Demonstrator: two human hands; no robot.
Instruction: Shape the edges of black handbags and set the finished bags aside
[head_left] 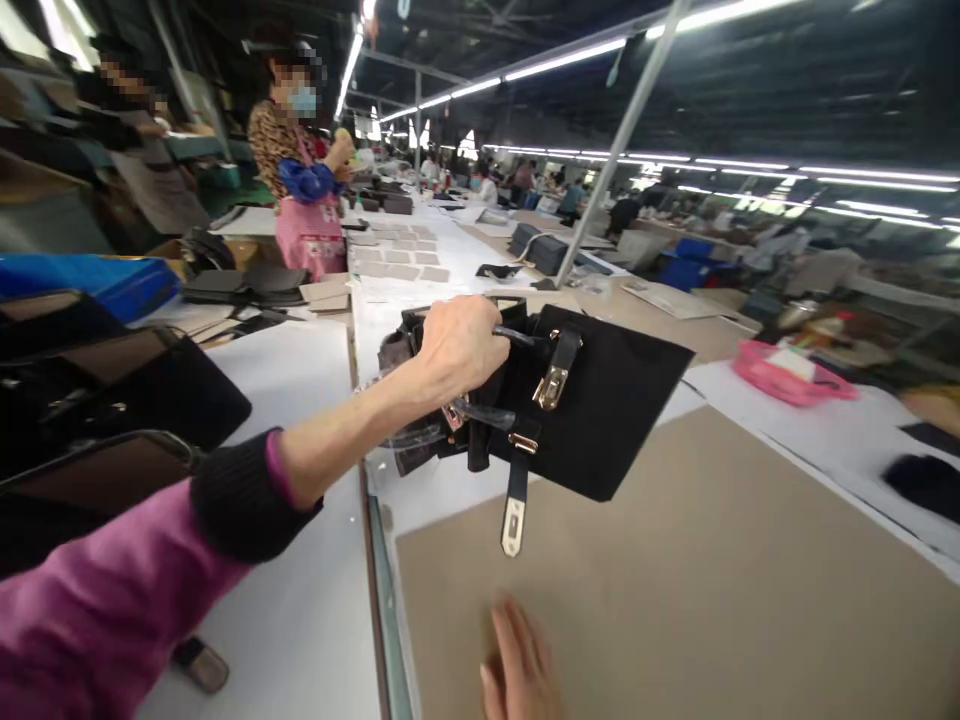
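Observation:
My left hand (463, 345) is closed around the handle of a black handbag (607, 400), holding it above the table. The bag is tilted, its flat black side facing right, with plastic-wrapped handles and gold-coloured clasps. One strap (514, 510) with a metal plate hangs down from it. Low in the view, my right hand (521, 665) is over the brown sheet (675, 560), slightly blurred, fingers extended and nothing in them. Whether it touches the sheet is unclear.
Black bags (172, 385) stand at the left, near a blue tray (90, 280). A pink basket (791, 375) sits to the right. A metal post (619, 140) rises beyond the bag. A person in a pink apron (311, 235) stands across the table, at the back left.

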